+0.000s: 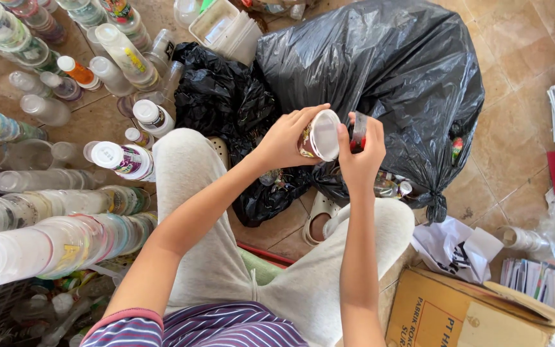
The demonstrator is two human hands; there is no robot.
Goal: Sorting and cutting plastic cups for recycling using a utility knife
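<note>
I see the left hand (284,141) wrapped around a plastic cup (319,136) at the centre of the frame, its whitish base turned toward the camera. The right hand (359,151) pinches a thin dark strip (358,132) against the cup's side; whether that is a label or a lid film I cannot tell.

Both hands hang over the lap, just in front of the big black bag (380,71) that fills the upper middle. My worry is the pinch: the strip looks narrow, so I judge it could tear short or slip free. The cup is thin, and a hard squeeze from the left hand might crush it.

The long stacks of cups (52,241) at the lower left lie near the left elbow, which could nudge them and set them rolling.
</note>
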